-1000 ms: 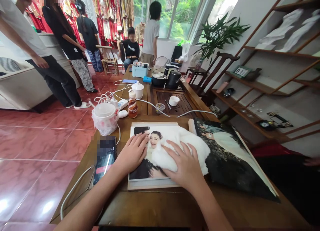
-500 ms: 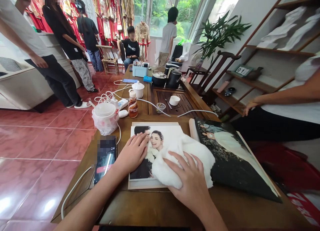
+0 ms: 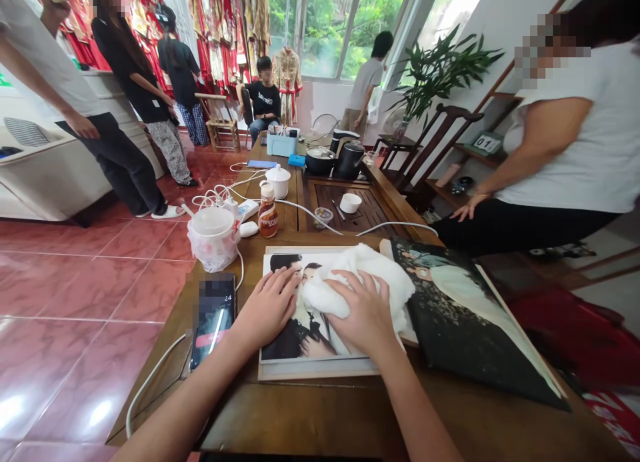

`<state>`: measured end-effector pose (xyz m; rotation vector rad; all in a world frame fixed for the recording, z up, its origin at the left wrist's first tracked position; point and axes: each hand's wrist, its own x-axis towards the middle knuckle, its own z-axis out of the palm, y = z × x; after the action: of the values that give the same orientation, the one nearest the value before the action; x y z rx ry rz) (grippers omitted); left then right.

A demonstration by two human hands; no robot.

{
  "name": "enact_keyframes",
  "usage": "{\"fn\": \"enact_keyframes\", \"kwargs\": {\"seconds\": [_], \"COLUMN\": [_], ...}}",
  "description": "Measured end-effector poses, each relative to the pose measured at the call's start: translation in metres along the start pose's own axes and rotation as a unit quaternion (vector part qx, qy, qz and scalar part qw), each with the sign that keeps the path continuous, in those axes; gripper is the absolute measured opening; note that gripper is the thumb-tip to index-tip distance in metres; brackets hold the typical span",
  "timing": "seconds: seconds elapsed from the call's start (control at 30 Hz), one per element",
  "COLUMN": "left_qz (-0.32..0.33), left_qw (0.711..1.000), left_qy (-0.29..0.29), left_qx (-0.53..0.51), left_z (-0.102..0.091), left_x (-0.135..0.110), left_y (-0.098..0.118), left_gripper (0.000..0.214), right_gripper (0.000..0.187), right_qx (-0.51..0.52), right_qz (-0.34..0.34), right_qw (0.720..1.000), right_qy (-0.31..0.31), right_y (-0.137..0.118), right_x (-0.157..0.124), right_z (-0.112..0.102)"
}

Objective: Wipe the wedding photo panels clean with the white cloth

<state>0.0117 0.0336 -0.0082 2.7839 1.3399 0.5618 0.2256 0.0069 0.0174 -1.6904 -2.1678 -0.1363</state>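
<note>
A printed photo (image 3: 285,345) of a couple lies on a pale frame or board on the wooden table in front of me. My left hand (image 3: 273,302) rests flat on the photo's left side, fingers stretched out. Over its upper right part is a bunched white fluffy cloth (image 3: 395,282), covering much of the picture. My right hand (image 3: 363,309) grips this cloth from above, its fingers curved over it and pressing down. To the right, a second, darker framed photo (image 3: 460,335) with a pale gown lies at an angle, its near left edge close to the cloth.
A phone (image 3: 214,322) with a cable lies left of my forearm. Behind stand a plastic-wrapped cup (image 3: 214,239), a brown bottle (image 3: 268,212), a lidded white cup (image 3: 277,182) and a tea tray (image 3: 370,212) with a small bowl (image 3: 351,203). A person (image 3: 565,135) leans near the right side.
My right hand has pushed the cloth up the photo, away from me, covering the pictured face and baring the lower part. My left hand stays put. The person at right has come further into view.
</note>
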Motion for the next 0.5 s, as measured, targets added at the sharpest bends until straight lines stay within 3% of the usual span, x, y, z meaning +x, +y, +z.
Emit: {"fn": "enact_keyframes", "kwargs": {"seconds": [0.3,0.5], "left_qz": [0.001,0.0], "left_qw": [1.0,1.0], "left_qy": [0.008,0.006], "left_qx": [-0.006,-0.002], "left_z": [0.0,0.0], "left_x": [0.008,0.008], "left_y": [-0.003,0.0], "left_gripper": [0.038,0.039], "right_gripper": [0.045,0.043], "right_qx": [0.017,0.001], "right_qz": [0.003,0.0], "right_qw": [1.0,1.0], "right_qy": [-0.023,-0.029], "right_y": [-0.003,0.003], "right_x": [-0.054,-0.038], "right_z": [-0.016,-0.015]}}
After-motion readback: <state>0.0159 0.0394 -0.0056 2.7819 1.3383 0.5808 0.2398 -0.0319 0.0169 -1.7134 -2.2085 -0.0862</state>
